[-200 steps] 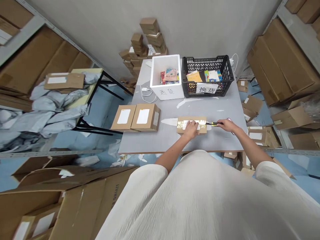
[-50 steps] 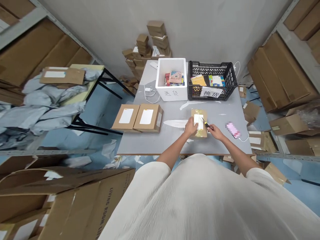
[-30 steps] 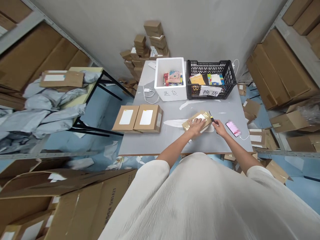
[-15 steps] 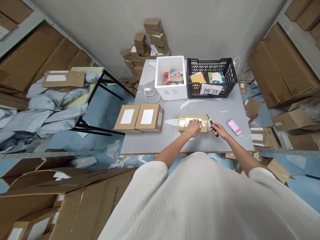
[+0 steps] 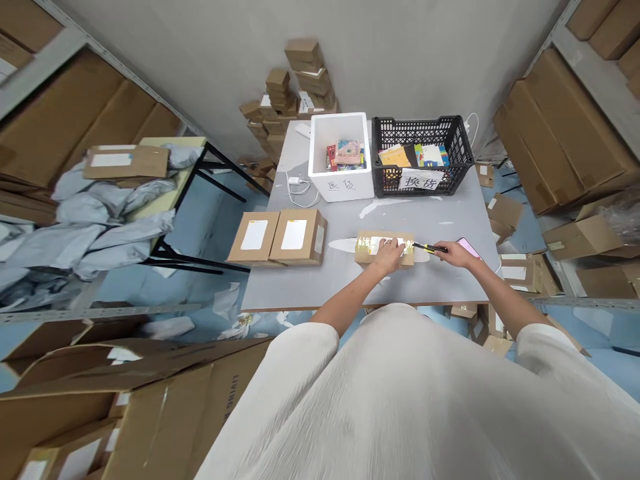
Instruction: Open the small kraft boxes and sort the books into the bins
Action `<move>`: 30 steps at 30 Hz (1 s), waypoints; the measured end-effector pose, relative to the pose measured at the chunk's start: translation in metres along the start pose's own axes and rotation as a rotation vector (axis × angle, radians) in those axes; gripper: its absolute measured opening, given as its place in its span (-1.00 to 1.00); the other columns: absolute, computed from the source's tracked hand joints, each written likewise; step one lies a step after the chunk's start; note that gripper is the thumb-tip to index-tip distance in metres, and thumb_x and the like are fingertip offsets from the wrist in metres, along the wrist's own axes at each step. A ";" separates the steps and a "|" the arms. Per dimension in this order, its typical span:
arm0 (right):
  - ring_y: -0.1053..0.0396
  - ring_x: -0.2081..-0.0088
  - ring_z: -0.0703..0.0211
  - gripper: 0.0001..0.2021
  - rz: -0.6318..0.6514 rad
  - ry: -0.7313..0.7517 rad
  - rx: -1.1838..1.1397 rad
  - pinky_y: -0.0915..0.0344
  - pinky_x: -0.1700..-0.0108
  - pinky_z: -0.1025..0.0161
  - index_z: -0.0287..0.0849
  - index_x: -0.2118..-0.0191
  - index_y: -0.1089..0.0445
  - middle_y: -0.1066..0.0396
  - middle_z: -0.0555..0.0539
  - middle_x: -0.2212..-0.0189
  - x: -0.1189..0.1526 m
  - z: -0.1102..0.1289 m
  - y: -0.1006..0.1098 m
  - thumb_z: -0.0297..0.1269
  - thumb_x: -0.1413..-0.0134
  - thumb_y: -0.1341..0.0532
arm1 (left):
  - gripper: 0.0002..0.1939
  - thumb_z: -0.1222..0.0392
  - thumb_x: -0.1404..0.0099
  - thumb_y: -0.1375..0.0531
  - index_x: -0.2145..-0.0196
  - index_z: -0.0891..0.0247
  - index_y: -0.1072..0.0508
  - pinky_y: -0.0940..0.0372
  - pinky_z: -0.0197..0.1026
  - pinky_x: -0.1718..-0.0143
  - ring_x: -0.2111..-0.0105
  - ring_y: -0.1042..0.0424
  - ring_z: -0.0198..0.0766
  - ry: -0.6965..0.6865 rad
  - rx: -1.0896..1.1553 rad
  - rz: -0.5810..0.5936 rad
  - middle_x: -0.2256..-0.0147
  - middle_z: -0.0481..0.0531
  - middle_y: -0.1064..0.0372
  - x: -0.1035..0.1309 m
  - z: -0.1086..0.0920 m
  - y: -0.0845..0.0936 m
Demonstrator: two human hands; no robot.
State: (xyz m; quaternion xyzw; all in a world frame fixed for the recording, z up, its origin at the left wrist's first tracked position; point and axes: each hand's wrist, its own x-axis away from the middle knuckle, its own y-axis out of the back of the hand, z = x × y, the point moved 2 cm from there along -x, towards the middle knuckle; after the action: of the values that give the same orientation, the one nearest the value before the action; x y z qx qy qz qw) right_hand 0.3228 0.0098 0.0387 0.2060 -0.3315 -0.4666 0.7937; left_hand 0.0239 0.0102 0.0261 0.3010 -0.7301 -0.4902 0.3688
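A small cardboard box [image 5: 367, 257] with shiny tape and a white label lies near the front of the grey table [image 5: 300, 287]. My left hand [image 5: 389, 255] presses on top of it, fingers spread over the label. In my right hand [image 5: 455, 254] is a yellow-and-black utility knife [image 5: 428, 248], held nearly level. Its tip reaches the right end of the box; whether the blade cuts into the tape I cannot tell. Just beyond my right hand lies a phone [image 5: 469, 248], partly covered by that hand.
Two labelled cardboard boxes [image 5: 297, 237] stand at the table's left. A white foam box [image 5: 347, 181] and a black plastic crate [image 5: 423, 180], both holding small colourful packets or booklets, stand at the back. Grey parcels [image 5: 105, 207] fill a side table; a large open carton [image 5: 190, 393] is at lower left.
My right hand has moved right and turned the knife from upright slant to nearly level, its tip now at the box's right end. My left hand stays on the box.
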 end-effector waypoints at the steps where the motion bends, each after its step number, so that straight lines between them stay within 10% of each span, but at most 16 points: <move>1: -0.61 0.20 -0.08 -0.67 0.002 0.036 0.080 -0.49 0.08 0.08 -0.04 -0.02 -0.63 -0.69 -0.10 0.17 -0.004 0.000 0.003 0.03 -0.32 -0.30 | -0.34 0.11 -0.28 -0.49 -0.27 0.12 -0.40 0.05 0.21 -0.47 -0.20 -0.44 0.13 -0.001 -0.012 -0.004 -0.21 0.25 -0.37 0.001 0.000 -0.001; 14: -0.54 0.01 -0.22 -0.64 0.029 0.112 0.412 -0.36 -0.12 -0.06 0.03 -0.05 -0.67 -0.67 -0.21 0.10 -0.059 0.009 -0.001 0.02 -0.37 -0.21 | -0.31 0.14 -0.27 -0.50 -0.29 0.13 -0.40 0.01 0.18 -0.44 -0.22 -0.43 0.17 0.006 -0.006 -0.033 -0.21 0.28 -0.35 0.007 -0.002 -0.001; 26: -0.31 0.48 0.21 -0.59 0.299 -0.123 -0.077 -0.24 0.49 0.31 -0.05 0.25 -0.56 -0.48 0.01 0.45 -0.009 -0.005 -0.020 0.22 -0.19 -0.33 | -0.32 0.14 -0.28 -0.51 -0.27 0.16 -0.39 0.03 0.15 -0.45 -0.20 -0.46 0.12 0.014 0.019 -0.021 -0.22 0.28 -0.36 0.006 0.000 0.002; 30: -0.34 0.44 0.21 -0.61 0.217 -0.173 -0.150 -0.24 0.51 0.34 -0.09 0.26 -0.50 -0.49 -0.03 0.43 0.007 -0.008 -0.021 0.18 -0.23 -0.32 | -0.19 0.13 -0.28 -0.51 -0.39 0.11 -0.30 -0.02 0.13 -0.41 -0.18 -0.48 0.12 0.028 0.052 -0.014 -0.25 0.27 -0.34 0.005 0.003 0.002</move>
State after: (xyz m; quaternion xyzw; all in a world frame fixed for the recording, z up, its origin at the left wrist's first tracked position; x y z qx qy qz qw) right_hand 0.3177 -0.0059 0.0221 0.0680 -0.3830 -0.4177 0.8211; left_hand 0.0186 0.0079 0.0285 0.3225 -0.7352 -0.4694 0.3675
